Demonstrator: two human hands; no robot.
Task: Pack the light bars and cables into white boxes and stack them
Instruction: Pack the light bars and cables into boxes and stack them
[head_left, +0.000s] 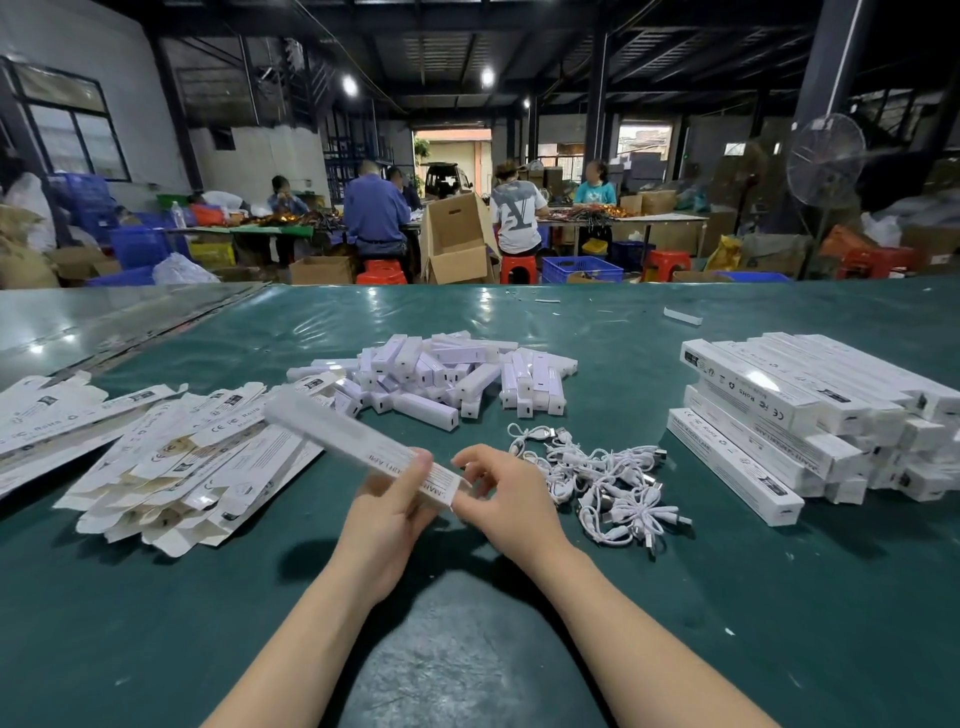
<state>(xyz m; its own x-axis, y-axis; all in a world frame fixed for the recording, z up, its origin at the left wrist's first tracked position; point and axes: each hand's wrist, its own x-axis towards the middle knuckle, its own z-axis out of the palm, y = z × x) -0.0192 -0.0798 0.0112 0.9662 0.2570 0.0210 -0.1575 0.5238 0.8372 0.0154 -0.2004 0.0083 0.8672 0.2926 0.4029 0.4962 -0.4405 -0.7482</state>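
A long white box (343, 436) is held above the green table, slanting from upper left to lower right. My left hand (395, 504) grips its near end from below. My right hand (498, 483) has its fingers curled at the box's end flap, pinching it. A pile of white light bars (441, 374) lies behind the hands at the table's middle. White cables (602, 478) lie tangled to the right of my right hand. Flat unfolded boxes (176, 457) are heaped at the left. Packed white boxes (810, 415) are stacked at the right.
The green table (467, 649) has open surface in front of me. A loose white strip (681, 315) lies far back right. Beyond the table, several people sit at work benches among cardboard boxes, blue crates and red stools. A standing fan is at the back right.
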